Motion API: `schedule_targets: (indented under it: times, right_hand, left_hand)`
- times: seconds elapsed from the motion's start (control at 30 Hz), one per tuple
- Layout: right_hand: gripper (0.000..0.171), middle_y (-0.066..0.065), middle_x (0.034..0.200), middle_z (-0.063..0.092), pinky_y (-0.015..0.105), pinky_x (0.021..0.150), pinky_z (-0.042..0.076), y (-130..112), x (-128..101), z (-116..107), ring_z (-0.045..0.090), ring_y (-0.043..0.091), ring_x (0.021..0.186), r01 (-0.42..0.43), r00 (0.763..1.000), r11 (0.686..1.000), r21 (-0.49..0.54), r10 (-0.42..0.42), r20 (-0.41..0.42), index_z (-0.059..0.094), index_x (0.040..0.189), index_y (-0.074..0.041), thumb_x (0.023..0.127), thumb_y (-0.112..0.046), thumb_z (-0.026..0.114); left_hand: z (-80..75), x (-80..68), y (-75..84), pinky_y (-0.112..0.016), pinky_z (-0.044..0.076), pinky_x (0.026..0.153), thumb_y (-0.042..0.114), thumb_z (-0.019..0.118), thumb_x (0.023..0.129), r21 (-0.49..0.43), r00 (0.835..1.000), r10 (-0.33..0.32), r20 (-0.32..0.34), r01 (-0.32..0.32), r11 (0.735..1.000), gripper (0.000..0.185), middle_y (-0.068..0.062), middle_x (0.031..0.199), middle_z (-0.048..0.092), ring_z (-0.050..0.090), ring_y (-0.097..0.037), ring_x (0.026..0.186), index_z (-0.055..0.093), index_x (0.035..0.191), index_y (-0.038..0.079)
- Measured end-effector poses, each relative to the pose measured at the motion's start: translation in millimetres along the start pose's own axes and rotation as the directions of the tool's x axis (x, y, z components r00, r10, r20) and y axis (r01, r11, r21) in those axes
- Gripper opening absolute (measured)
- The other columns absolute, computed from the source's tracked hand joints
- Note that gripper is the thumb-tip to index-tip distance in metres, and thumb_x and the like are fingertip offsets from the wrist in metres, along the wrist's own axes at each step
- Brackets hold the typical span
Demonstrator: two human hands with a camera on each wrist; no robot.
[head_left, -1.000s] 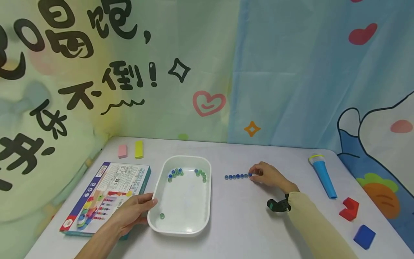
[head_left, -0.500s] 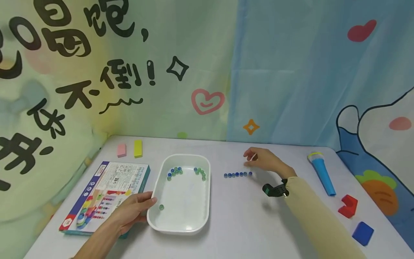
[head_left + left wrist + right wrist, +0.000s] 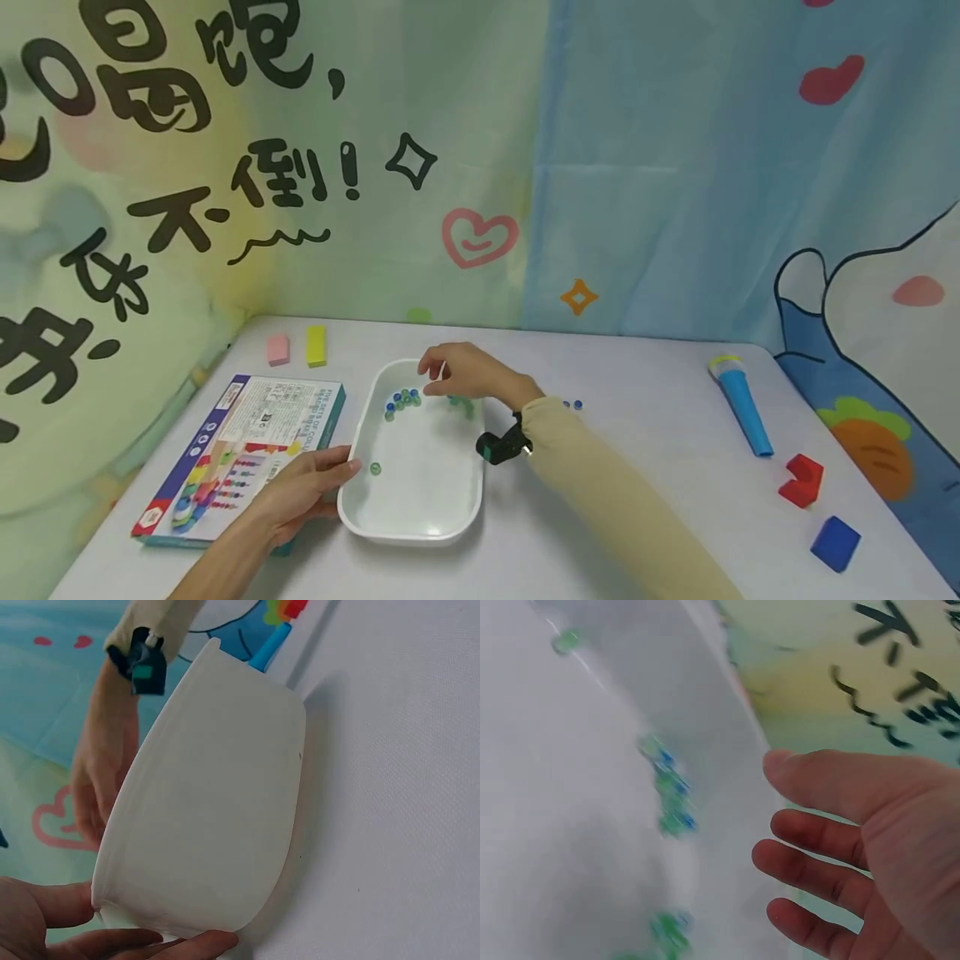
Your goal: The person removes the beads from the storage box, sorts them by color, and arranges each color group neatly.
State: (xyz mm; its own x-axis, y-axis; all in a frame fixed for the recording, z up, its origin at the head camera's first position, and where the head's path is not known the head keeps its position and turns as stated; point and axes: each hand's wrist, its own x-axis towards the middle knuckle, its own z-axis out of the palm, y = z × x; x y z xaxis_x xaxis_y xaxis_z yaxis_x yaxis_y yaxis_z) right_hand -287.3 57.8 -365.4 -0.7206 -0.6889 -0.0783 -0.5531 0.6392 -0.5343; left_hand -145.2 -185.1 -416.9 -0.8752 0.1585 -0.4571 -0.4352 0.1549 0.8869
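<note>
My left hand (image 3: pixel 303 487) grips the left side of a white plastic tray (image 3: pixel 423 492), thumb at the rim and fingers lower on the wall, as the left wrist view shows. Inside the tray, green and blue glass marbles (image 3: pixel 405 400) gather in two clusters along the far end. A lone green marble (image 3: pixel 375 468) lies near the left wall. Above the far end hovers my right hand (image 3: pixel 472 372), fingers loosely bent and holding nothing in the right wrist view. Right of the tray, two blue marbles (image 3: pixel 577 405) show past the sleeve, which hides the others in their row.
A flat printed box (image 3: pixel 247 458) lies left of the tray, with a pink block (image 3: pixel 277 350) and a yellow block (image 3: pixel 316 346) behind it. To the right are a blue toy microphone (image 3: pixel 744 408), a red notched block (image 3: pixel 802 481) and a blue block (image 3: pixel 836 544).
My right hand has let go of a marble at the row's right end, lifted, and swung left over the tray. The left hand keeps its hold on the tray.
</note>
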Motion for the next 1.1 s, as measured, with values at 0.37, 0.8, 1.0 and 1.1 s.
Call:
schedule_targets:
  times: [0.37,0.8,1.0,1.1]
  right_hand:
    - [0.043,0.002,0.111,0.064,0.025,0.088,0.047,-23.3,36.9,52.6,0.053,0.012,0.093,-0.072,0.986,0.958,-0.276,0.110,0.125,0.064,0.127,-0.023,0.086,-0.022,0.074]
    - [0.012,-0.008,0.090,0.056,0.022,0.069,0.043,-31.0,34.6,59.7,0.048,0.008,0.081,-0.085,0.987,0.925,-0.370,0.130,0.099,0.073,0.094,-0.028,0.083,-0.025,0.077]
    - [0.011,-0.009,0.088,0.051,0.022,0.066,0.041,-32.3,30.1,60.9,0.047,0.008,0.079,-0.095,0.987,0.929,-0.356,0.135,0.089,0.071,0.092,-0.027,0.083,-0.027,0.077]
    - [0.013,-0.008,0.089,0.052,0.022,0.067,0.042,-30.7,28.1,59.5,0.048,0.007,0.081,-0.083,0.989,0.933,-0.350,0.120,0.085,0.072,0.095,-0.027,0.083,-0.028,0.077]
  left_hand:
    - [-0.2,1.9,-2.3,-0.040,0.058,0.081,0.021,0.054,0.099,-0.008,1.000,0.016,0.019,-0.016,1.000,0.057,-0.027,0.143,0.046,0.064,-0.021,0.100,0.035,0.145,-0.008]
    - [-3.6,-0.4,-1.6,-0.041,0.057,0.084,0.023,0.054,0.100,-0.014,0.995,0.063,0.077,-0.062,0.998,0.062,-0.028,0.139,0.049,0.064,-0.021,0.104,0.030,0.145,-0.011]
    - [-2.8,-0.3,-2.2,-0.040,0.057,0.084,0.023,0.053,0.100,-0.018,0.995,0.059,0.079,-0.058,0.998,0.061,-0.028,0.142,0.046,0.063,-0.020,0.104,0.030,0.146,-0.011]
    - [-3.2,-0.4,-3.1,-0.040,0.057,0.083,0.023,0.053,0.100,-0.020,0.994,0.065,0.085,-0.064,0.998,0.061,-0.029,0.142,0.046,0.063,-0.020,0.104,0.029,0.146,-0.011]
